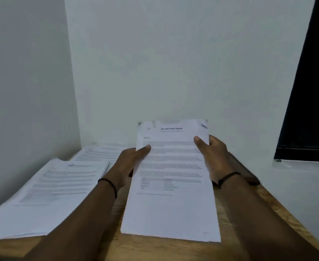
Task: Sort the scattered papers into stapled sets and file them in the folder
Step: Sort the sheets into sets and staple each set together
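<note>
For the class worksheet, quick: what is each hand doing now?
Left hand: closed on the report, left edge.
Right hand: closed on the same report, right edge.

The white printed set [171, 185] headed "Sample Health Report" sits between my hands, its top end lifted, its near edge low at the desk. To its left a thick stack of printed sheets [47, 193] lies flat, more sheets [100, 152] lying behind it

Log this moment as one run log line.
left hand: grips health report sheets | right hand: grips same | paper stack: on wooden table | stapling: not yet
</note>
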